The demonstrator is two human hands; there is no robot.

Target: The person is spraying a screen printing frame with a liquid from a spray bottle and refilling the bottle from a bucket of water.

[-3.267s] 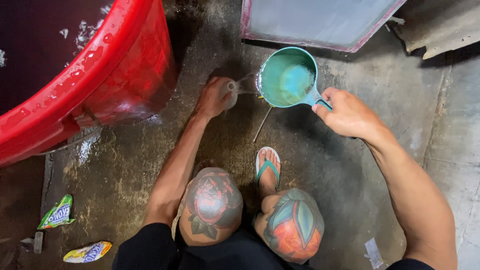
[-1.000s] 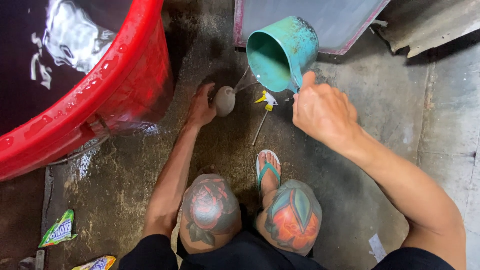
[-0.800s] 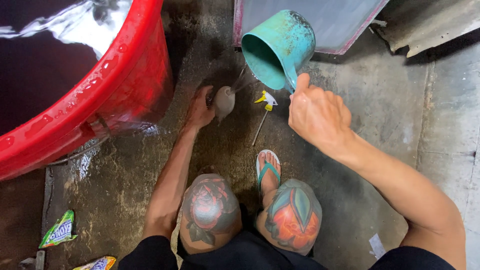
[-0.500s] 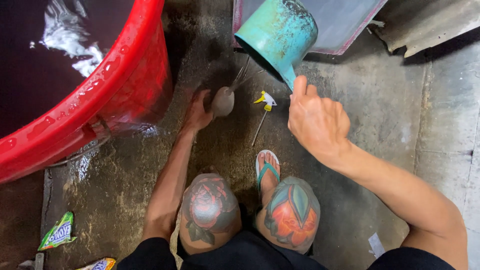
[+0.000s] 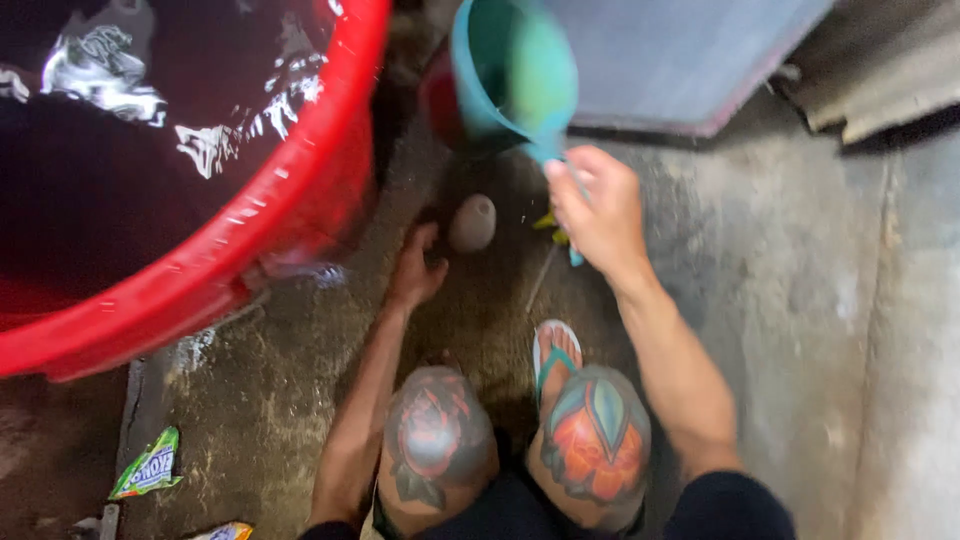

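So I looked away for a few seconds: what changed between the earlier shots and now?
The right hand swung the teal dipper from level, holding water, over toward the red tub, tipped on its side. The left hand stays low on the wet floor by the small grey rounded object. The right hand keeps its grip on the dipper's handle.

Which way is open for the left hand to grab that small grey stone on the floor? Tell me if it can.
Probably yes. The left hand rests on the wet floor right beside the grey stone, fingers pointing at it, with nothing between them. The right hand holds the teal dipper above, clear of that path.
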